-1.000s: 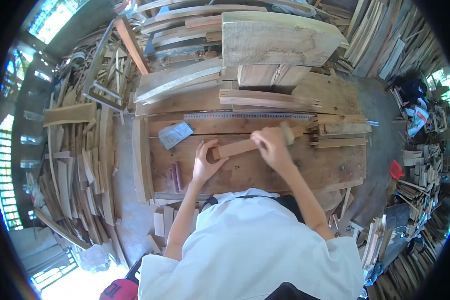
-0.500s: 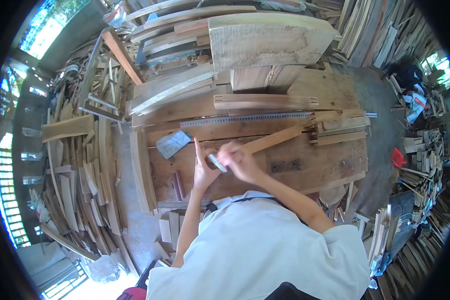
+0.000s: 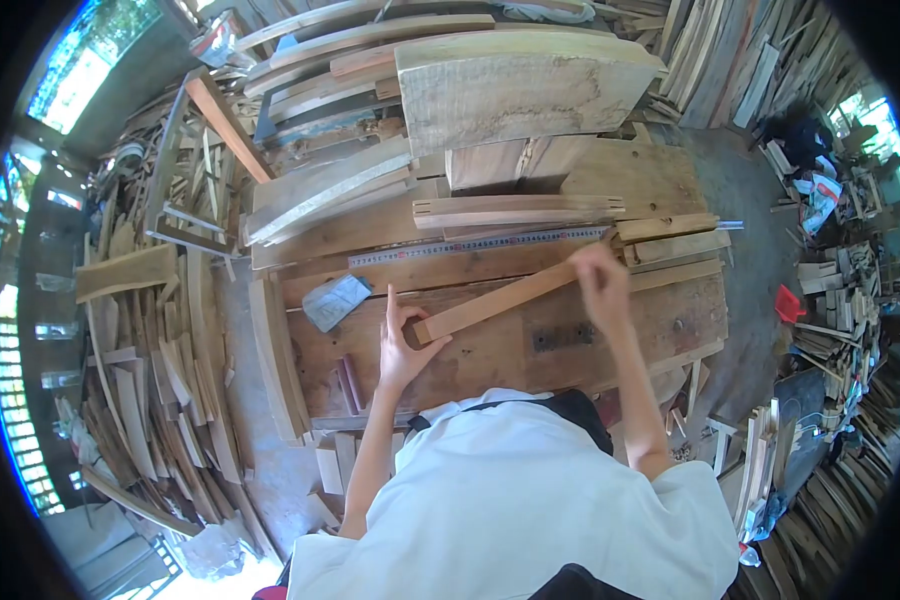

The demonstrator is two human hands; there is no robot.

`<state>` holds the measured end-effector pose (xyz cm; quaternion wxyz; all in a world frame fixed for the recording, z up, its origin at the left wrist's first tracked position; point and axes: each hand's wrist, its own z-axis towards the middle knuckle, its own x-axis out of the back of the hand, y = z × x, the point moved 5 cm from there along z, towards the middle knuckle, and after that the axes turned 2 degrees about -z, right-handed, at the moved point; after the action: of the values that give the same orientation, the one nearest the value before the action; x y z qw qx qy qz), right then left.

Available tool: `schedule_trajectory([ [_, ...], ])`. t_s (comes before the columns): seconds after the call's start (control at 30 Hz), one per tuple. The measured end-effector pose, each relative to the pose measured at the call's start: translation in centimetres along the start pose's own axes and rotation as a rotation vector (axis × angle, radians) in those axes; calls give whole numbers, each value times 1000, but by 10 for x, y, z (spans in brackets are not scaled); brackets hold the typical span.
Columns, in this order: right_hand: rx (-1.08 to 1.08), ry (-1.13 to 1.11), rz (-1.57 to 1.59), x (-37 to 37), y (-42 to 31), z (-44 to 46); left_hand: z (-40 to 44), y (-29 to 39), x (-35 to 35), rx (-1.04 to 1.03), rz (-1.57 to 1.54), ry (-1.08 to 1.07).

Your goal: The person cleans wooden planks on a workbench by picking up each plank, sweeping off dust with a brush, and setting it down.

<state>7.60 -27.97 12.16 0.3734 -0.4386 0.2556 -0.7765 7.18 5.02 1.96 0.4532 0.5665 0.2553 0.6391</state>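
Observation:
A long, flat wooden strip (image 3: 500,302) lies slantwise on the workbench (image 3: 470,365). Around its left end is my left hand (image 3: 400,348), index finger raised and thumb stretched out below the strip. The thumb and index finger are wide apart. My right hand (image 3: 603,285) is over the strip's right end, fingers curled and slightly blurred; what they hold, if anything, is hidden. A steel ruler (image 3: 460,247) lies behind the strip, with numbers along it. To the left of my left hand is a crumpled blue-grey packet or cloth (image 3: 336,300).
Two dark reddish sticks (image 3: 350,385) lie near the bench's front left. Short boards (image 3: 670,250) are stacked at the right, and grooved rails (image 3: 518,210) lie behind the ruler. A thick slab (image 3: 525,90) stands at the back. Wood piles (image 3: 150,370) line the floor at left.
My hands have moved apart: the right went right and away to the strip's far end, the left stayed near its left end. The small silvery object between them is no longer visible.

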Motion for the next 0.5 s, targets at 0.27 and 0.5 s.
schedule_trajectory([
  [0.27, 452, -688, 382, -162, -128, -50, 0, -36, -11, 95, -112, 58],
  [0.5, 313, -607, 412, -137, -125, -33, 5, -2, 9, -160, -90, -21],
])
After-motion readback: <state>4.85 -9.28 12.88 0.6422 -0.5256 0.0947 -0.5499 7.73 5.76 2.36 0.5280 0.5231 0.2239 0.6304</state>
